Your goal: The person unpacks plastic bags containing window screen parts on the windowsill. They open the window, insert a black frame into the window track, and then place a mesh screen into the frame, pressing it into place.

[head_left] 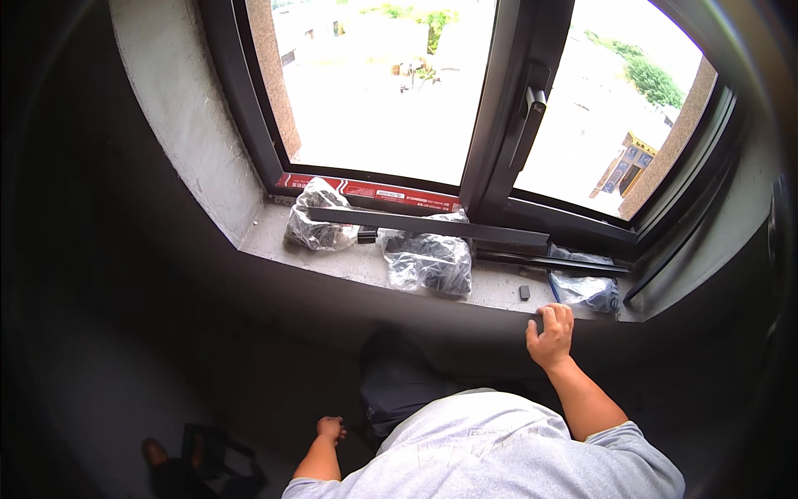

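Observation:
My right hand (551, 334) is at the front edge of the windowsill (332, 264), fingers bent toward the edge and thumb apart, with nothing seen in it. Just beyond it lie a small black block (524, 293) and a clear plastic bag (587, 289) with dark and bluish contents. My left hand (331, 428) hangs low beside my body, fingers curled; whatever it may hold is too small to make out. A long dark flat strip (432, 226) rests across two clear bags of black parts, the left bag (322, 218) and the middle bag (426, 264).
A dark-framed window (499, 187) stands behind the sill, its black handle (526, 125) on the middle upright. Red printed tape (374, 191) runs along the lower frame. More black strips (553, 262) lie at the right. A dark stool-like frame (220, 453) stands on the floor at lower left.

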Action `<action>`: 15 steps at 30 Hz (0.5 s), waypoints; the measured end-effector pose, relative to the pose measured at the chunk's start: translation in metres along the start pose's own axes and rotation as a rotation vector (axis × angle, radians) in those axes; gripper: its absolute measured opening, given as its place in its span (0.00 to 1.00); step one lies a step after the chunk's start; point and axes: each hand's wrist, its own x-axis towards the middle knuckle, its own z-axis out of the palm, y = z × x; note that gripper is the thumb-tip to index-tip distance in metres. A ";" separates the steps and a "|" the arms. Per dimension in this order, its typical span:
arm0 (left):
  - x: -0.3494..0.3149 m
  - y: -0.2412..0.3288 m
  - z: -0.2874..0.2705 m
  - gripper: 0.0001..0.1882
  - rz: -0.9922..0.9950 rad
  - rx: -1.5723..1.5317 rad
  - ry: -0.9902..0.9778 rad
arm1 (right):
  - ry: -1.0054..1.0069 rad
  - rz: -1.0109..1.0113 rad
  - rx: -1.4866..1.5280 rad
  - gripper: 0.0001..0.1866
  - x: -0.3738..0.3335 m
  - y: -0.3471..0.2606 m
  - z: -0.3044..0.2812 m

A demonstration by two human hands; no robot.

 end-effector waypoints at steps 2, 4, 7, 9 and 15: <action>0.002 -0.003 0.000 0.10 0.011 -0.033 -0.006 | 0.002 -0.006 0.008 0.14 0.002 -0.002 0.000; -0.002 -0.003 0.000 0.10 0.011 0.008 -0.008 | -0.004 -0.003 0.002 0.14 0.002 -0.004 -0.001; -0.010 0.002 0.003 0.10 -0.001 0.038 -0.003 | -0.017 0.005 -0.011 0.14 0.001 -0.001 0.000; -0.006 -0.001 0.000 0.11 -0.004 0.030 0.003 | -0.014 0.005 -0.011 0.15 0.000 0.000 0.002; 0.008 -0.006 0.002 0.11 0.008 0.012 0.006 | -0.022 0.016 -0.020 0.15 0.001 -0.004 0.000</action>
